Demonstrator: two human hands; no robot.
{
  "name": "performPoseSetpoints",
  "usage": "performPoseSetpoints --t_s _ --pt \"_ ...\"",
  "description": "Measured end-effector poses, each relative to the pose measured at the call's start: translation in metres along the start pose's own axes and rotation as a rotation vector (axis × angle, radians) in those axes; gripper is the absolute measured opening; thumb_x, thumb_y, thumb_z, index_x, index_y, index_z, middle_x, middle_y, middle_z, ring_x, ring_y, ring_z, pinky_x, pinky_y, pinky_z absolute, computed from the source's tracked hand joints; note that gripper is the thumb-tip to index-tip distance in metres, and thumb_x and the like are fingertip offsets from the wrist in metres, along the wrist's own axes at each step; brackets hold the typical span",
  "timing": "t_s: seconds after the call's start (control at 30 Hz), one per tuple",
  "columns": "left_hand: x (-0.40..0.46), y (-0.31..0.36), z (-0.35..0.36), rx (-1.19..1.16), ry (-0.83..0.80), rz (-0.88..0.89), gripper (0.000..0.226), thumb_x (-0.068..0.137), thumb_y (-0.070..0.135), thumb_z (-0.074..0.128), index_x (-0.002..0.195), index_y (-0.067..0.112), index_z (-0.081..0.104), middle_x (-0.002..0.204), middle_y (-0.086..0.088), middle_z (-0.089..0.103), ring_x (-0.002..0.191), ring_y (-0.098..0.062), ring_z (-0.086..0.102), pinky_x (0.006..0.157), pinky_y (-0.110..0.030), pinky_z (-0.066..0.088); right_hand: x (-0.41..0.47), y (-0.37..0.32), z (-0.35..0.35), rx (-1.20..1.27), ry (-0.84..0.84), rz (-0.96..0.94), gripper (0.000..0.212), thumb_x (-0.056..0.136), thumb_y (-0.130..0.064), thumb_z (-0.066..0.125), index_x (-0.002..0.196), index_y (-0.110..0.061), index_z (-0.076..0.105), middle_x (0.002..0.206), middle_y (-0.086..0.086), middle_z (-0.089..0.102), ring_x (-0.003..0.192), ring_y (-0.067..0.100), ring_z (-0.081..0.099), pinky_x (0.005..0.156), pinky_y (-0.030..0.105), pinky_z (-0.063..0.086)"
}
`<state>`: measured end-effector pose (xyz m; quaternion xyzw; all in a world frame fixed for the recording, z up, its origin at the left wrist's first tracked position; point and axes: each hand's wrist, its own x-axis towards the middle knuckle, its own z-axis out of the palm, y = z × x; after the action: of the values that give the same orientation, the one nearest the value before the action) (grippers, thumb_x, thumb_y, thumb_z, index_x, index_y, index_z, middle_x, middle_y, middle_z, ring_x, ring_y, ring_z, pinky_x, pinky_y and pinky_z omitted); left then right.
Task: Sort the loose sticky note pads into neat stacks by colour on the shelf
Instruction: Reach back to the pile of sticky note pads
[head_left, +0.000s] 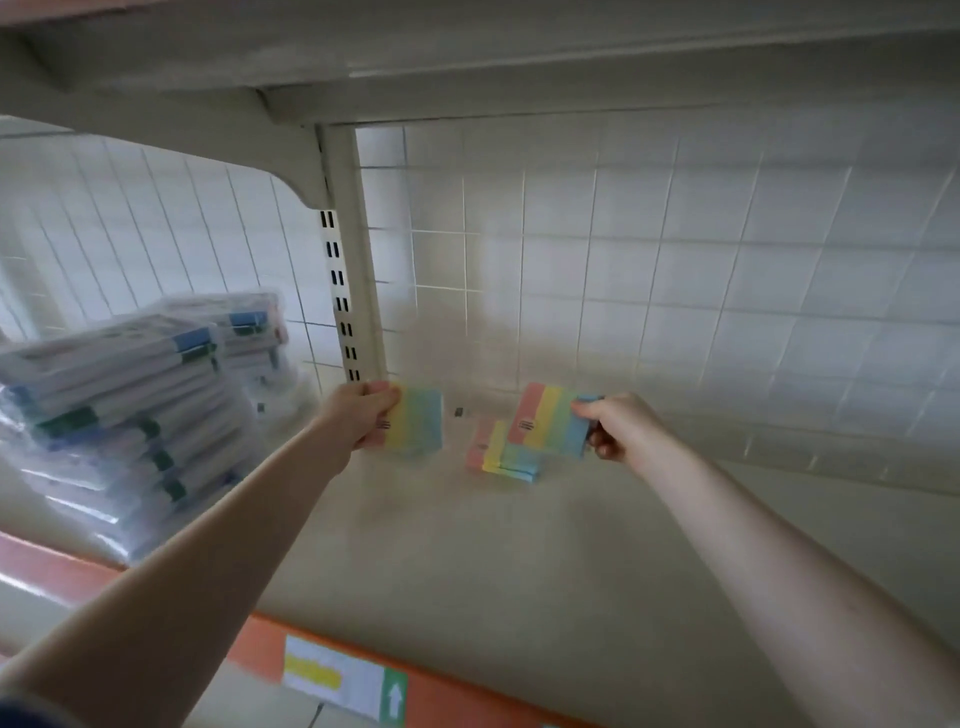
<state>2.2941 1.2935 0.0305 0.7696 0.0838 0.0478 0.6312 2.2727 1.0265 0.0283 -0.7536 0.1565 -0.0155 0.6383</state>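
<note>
Head view: we see both arms reaching deep onto the shelf (467, 561). Left hand (363, 415) is clamped on one striped pad (415, 423) by its pink edge, holding it tilted, near the slotted upright (345, 291); whether it clears the shelf we cannot tell. Right hand (621, 428) pinches a second striped pad (548, 418) at its blue edge, thumb on top, holding it just above and slightly behind a small stack (506, 457) resting on the shelf near the back grid panel (675, 260).

Progress: we judge the task early to midway. One stack of matching pads is started, maybe two or three deep, though blur makes the count unsure. Two pads are in hand and not yet placed. No other loose pads show.

Look of the pads: square, each banded pink, yellow, green, blue, with a small dark barcode mark on the pink band. All three sets seem the same colour pattern, so both held pads probably belong on that one stack.

Left of the upright sit wrapped packs (119, 415) in clear film, piled high, untouched.
</note>
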Motion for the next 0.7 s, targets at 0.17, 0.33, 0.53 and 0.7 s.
performPoseSetpoints --t_s 0.17,0.33,0.53,0.7 --pt "0.033 -0.007 -0.014 0.041 -0.078 -0.001 0.017 0.094 0.020 0.057 0.106 0.008 0.056 0.084 -0.007 0.055 0.066 -0.016 0.052 0.055 -0.024 0.047 -0.002 0.003 0.033 0.006 0.067 0.075 0.026 0.091 -0.008 0.057 0.067 -0.007 0.047 0.057 0.007 0.040 0.038 0.012 0.033 0.028 0.011 0.021" --pt "0.048 -0.012 -0.014 0.032 -0.154 -0.010 0.018 0.094 0.022 0.057 0.105 0.007 0.058 0.082 -0.009 0.056 0.067 -0.022 0.054 0.062 -0.031 0.048 0.003 0.003 0.040 -0.029 0.102 0.122 0.028 0.093 -0.011 0.055 0.067 -0.009 0.045 0.057 0.006 0.037 0.031 0.007 0.030 0.026 0.012 0.019" --pt "0.061 -0.019 -0.012 0.079 -0.150 -0.009 0.025 0.095 0.026 0.056 0.110 0.006 0.055 0.077 -0.007 0.053 0.061 -0.020 0.052 0.057 -0.030 0.047 0.015 0.002 0.046 -0.094 0.092 0.142 0.026 0.093 -0.011 0.056 0.070 -0.009 0.045 0.058 0.007 0.038 0.030 0.007 0.028 0.028 0.011 0.017" --pt "0.069 -0.025 -0.005 0.204 -0.070 0.040 0.032 0.094 0.027 0.055 0.116 0.004 0.053 0.078 -0.004 0.052 0.063 -0.017 0.052 0.061 -0.031 0.048 0.026 0.012 0.047 -0.184 0.098 0.131 0.019 0.090 -0.014 0.061 0.078 -0.009 0.047 0.058 0.006 0.040 0.031 0.008 0.034 0.028 0.011 0.019"
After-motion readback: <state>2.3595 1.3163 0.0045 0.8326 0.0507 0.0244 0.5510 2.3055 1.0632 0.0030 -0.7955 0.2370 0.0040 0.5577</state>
